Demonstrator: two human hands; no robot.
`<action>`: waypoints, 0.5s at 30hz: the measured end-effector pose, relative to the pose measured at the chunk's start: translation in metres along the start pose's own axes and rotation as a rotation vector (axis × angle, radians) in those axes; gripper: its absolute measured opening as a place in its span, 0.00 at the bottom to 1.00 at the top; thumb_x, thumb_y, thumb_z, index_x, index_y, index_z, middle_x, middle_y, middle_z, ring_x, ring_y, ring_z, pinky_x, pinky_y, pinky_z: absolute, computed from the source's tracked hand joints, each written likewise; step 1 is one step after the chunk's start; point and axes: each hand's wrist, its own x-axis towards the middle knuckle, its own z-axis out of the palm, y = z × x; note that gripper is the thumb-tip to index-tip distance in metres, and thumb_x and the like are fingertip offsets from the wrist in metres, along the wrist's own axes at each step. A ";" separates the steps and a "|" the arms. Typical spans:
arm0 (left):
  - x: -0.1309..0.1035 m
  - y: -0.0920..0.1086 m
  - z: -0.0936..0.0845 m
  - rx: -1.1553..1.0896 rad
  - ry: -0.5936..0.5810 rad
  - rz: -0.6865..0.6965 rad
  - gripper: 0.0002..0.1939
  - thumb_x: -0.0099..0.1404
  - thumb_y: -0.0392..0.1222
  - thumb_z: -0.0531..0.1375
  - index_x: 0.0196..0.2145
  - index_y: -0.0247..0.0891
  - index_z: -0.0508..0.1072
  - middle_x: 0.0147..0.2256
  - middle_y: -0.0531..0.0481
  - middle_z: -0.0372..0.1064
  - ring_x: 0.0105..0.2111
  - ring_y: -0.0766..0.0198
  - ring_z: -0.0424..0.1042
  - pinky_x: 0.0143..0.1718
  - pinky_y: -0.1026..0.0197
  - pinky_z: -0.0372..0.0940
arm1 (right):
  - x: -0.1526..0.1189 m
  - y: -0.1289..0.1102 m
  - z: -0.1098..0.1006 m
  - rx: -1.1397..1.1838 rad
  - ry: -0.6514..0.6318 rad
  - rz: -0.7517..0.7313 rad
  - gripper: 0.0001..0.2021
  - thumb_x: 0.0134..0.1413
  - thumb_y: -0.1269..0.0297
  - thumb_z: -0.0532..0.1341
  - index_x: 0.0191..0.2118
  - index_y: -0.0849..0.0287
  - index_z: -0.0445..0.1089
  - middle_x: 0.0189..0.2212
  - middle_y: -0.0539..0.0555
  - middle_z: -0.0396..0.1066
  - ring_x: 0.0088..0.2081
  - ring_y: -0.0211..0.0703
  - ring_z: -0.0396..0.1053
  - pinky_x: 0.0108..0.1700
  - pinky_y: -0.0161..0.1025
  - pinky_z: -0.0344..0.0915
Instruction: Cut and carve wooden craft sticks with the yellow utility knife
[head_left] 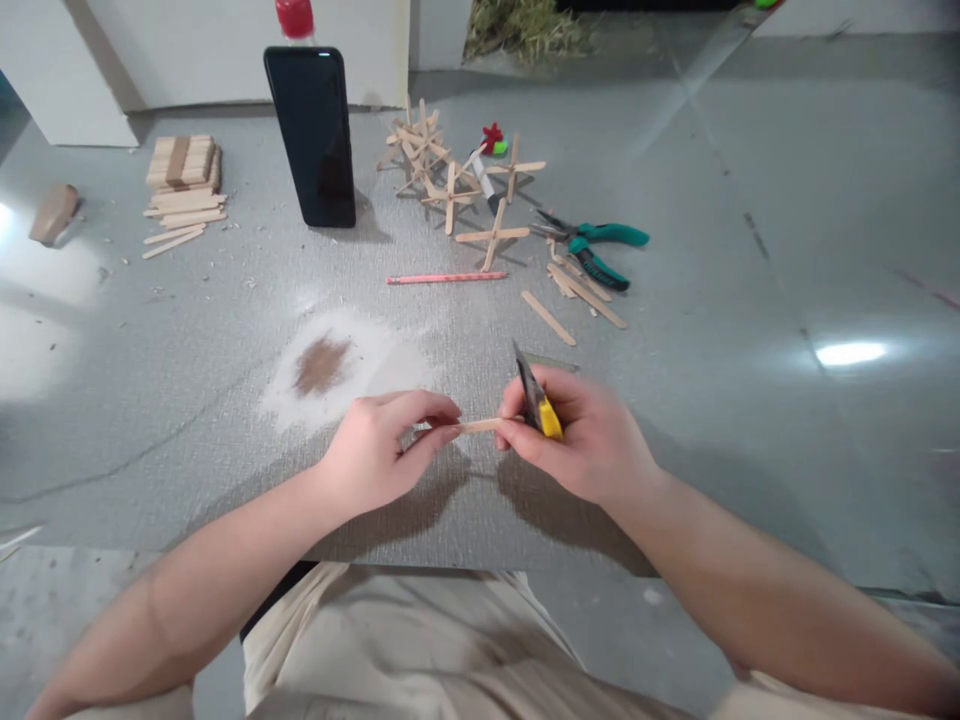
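A wooden craft stick [478, 426] is held level between my two hands, just above the table's front part. Finger and thumb of my left hand [386, 445] pinch its left end. My right hand [589, 435] pinches the other end while also gripping a utility knife [534, 392] with a yellow part. The knife's blade points up and away from me, apart from the stick. Both ends of the stick are hidden by my fingers. Beyond my right hand lies a loose craft stick [548, 318].
Teal-handled pliers [600, 250] rest by several sticks [585, 290]. A pink pencil [448, 279] lies before several crossed-stick pieces [450, 197] and a marker [486, 182]. A black phone [315, 140] stands upright. Bundled sticks [181, 162] are at left; brown dust [321, 364] lies on a white patch.
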 end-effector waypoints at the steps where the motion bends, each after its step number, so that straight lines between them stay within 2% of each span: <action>1: 0.000 0.000 0.002 0.006 0.017 0.040 0.04 0.69 0.35 0.60 0.41 0.38 0.74 0.33 0.51 0.79 0.32 0.67 0.78 0.34 0.66 0.70 | 0.000 0.000 0.000 0.005 -0.003 0.004 0.05 0.55 0.69 0.63 0.32 0.54 0.65 0.21 0.43 0.71 0.22 0.35 0.67 0.26 0.32 0.63; 5: -0.002 -0.005 0.006 0.116 0.079 0.224 0.05 0.70 0.32 0.58 0.41 0.38 0.73 0.34 0.51 0.79 0.29 0.69 0.78 0.30 0.68 0.69 | 0.001 -0.002 0.000 0.010 -0.003 0.020 0.05 0.55 0.68 0.62 0.31 0.54 0.65 0.21 0.43 0.71 0.22 0.34 0.67 0.27 0.32 0.63; 9: -0.002 -0.009 0.003 0.339 0.088 0.438 0.07 0.70 0.30 0.56 0.43 0.38 0.71 0.38 0.51 0.80 0.30 0.68 0.79 0.30 0.66 0.70 | 0.000 -0.004 0.001 -0.018 -0.001 0.028 0.05 0.55 0.66 0.63 0.31 0.55 0.64 0.21 0.44 0.70 0.22 0.34 0.65 0.26 0.32 0.62; 12: 0.000 -0.008 0.000 0.462 0.012 0.529 0.07 0.72 0.31 0.54 0.44 0.37 0.70 0.39 0.51 0.80 0.30 0.66 0.78 0.31 0.64 0.70 | 0.000 -0.004 0.001 -0.052 -0.033 0.038 0.05 0.55 0.65 0.62 0.31 0.55 0.64 0.20 0.44 0.67 0.22 0.35 0.65 0.25 0.33 0.60; 15: 0.001 -0.006 0.000 0.522 -0.065 0.532 0.07 0.72 0.30 0.52 0.43 0.35 0.69 0.37 0.51 0.79 0.30 0.66 0.77 0.29 0.63 0.68 | 0.000 -0.006 0.000 -0.080 -0.068 0.040 0.06 0.55 0.65 0.61 0.29 0.55 0.63 0.20 0.45 0.67 0.22 0.35 0.64 0.25 0.33 0.58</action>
